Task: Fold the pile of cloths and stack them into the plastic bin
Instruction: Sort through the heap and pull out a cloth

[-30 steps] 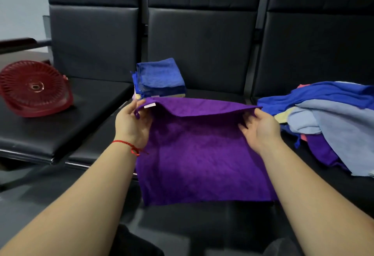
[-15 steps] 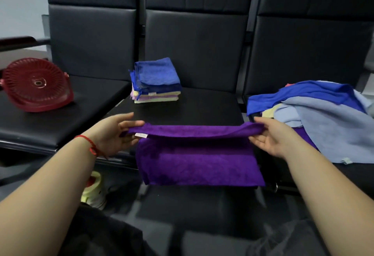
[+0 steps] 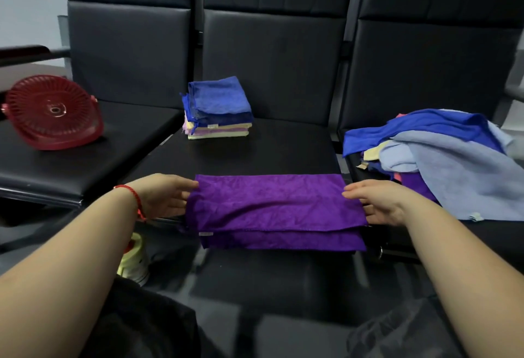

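A purple cloth (image 3: 275,207) lies folded in half across the front edge of the middle black seat, its fold on the far side. My left hand (image 3: 167,196) pinches the cloth's left end. At the right end my right hand (image 3: 380,202) pinches it too, fingers on top and thumb below. A stack of folded cloths (image 3: 218,108), blue on top, sits at the back of the same seat. The unfolded pile of cloths (image 3: 442,156) in blue, grey-blue and purple covers the right seat. A red plastic bin (image 3: 52,112) lies tipped on the left seat.
Three black padded seats with tall backrests stand side by side. A yellow and white roll (image 3: 133,258) sits on the floor below the seat edge, near my left forearm. Bare seat surface (image 3: 283,148) shows between the purple cloth and the folded stack.
The purple cloth, held up open a second ago, has been folded in half and laid down on the seat's front edge. Both hands came down with its ends.
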The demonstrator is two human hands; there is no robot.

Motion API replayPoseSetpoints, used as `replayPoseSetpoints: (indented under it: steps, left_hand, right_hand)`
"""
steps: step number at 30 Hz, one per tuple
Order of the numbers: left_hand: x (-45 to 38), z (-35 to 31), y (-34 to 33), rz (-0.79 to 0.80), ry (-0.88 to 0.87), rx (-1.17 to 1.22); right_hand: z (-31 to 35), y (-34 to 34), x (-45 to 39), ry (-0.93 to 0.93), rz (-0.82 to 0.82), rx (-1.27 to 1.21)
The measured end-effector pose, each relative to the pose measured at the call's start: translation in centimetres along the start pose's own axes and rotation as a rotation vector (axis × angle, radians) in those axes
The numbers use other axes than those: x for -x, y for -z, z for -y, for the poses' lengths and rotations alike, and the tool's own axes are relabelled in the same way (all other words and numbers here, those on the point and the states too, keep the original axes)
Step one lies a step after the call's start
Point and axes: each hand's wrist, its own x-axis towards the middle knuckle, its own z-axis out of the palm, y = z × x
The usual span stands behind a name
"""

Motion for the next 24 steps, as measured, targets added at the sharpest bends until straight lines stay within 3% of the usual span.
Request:
replayPoseSetpoints:
  steps: [4,11,17,21,24]
  left_hand:
    - [-1.6,-0.1,-1.1,-0.116,-0.108,0.013]
    - [-4.2,-1.0,-2.7,-0.308,-0.229,-0.366]
    - [-5.8,-1.3,-4.0,-0.405,-0.415,-0.380]
    - [-5.7,-1.5,-4.1,-0.437,-0.417,-0.422]
    - [-5.7,-1.6,-2.7,-0.523,-0.312,-0.393]
  right_hand:
    - [-0.1,-1.1,-1.4,0.122,-0.083,-0.011]
    - [0.4,-2.7,-5.0,0.265,-0.233,0.136]
    - [1.4,-3.7,-6.8,0.328,-0.221,-0.021]
    - [1.7,-3.7,-7.0,0.340,-0.269,-0.011]
    - [1.7,-3.1,-6.5,0.272,-0.367,0.011]
